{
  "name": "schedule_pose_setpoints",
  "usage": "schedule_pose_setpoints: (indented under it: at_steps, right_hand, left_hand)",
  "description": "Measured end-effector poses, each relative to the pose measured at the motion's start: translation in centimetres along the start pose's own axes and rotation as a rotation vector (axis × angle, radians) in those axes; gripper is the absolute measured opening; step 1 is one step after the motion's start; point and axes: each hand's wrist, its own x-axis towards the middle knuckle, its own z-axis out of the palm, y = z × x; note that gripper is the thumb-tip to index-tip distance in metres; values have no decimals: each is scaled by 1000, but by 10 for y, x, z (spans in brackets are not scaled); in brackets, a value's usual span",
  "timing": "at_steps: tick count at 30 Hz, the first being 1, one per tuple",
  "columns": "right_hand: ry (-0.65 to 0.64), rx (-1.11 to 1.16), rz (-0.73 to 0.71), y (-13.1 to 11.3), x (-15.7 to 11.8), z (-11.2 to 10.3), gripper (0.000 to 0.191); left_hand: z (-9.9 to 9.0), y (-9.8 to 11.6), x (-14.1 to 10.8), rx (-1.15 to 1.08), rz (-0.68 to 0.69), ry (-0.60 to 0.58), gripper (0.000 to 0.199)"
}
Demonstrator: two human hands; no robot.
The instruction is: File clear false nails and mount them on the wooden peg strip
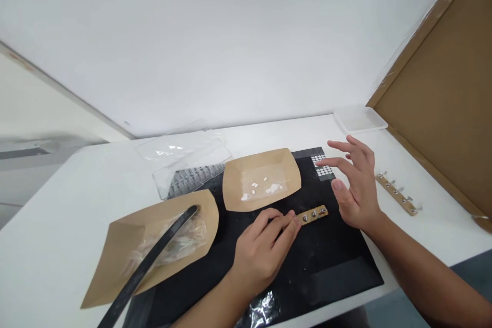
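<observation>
Left hand (pixel 261 251): narrow, fingertips pinching the end of a bolted wooden strip (pixel 313 214) that lies on the black mat (pixel 338 277).
Right hand (pixel 357 189): wide open, holding nothing, fingers spread above the mat's far right corner, near a sheet of small white squares (pixel 323 166).
Risk: a loose pinch could drop the strip; a careless sweep could catch the kraft paper tray (pixel 253 164) beside it and scatter the white bits (pixel 253 187).
Surface: the mat rests on a white table (pixel 57 251); a second kraft tray (pixel 192 210) of clear pieces overlaps its left edge, crossed by a black rod (pixel 154 256); a second bolted strip (pixel 397 195) lies right of it.
Room: a white wall (pixel 230 36) rises beyond the mat; a cardboard panel (pixel 438 72) stands to its right.
</observation>
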Motion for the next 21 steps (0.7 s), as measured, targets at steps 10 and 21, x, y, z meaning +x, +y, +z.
schedule_pose_setpoints:
  at_steps: [10, 21]
  right_hand:
    - [-71, 34, -25, 4, 2, 3, 27]
    - [-95, 73, -41, 13, 3, 12, 18]
  left_hand:
    - [1, 0, 2, -92, -112, 8, 15]
    - [-8, -5, 3, -194, -131, 20, 12]
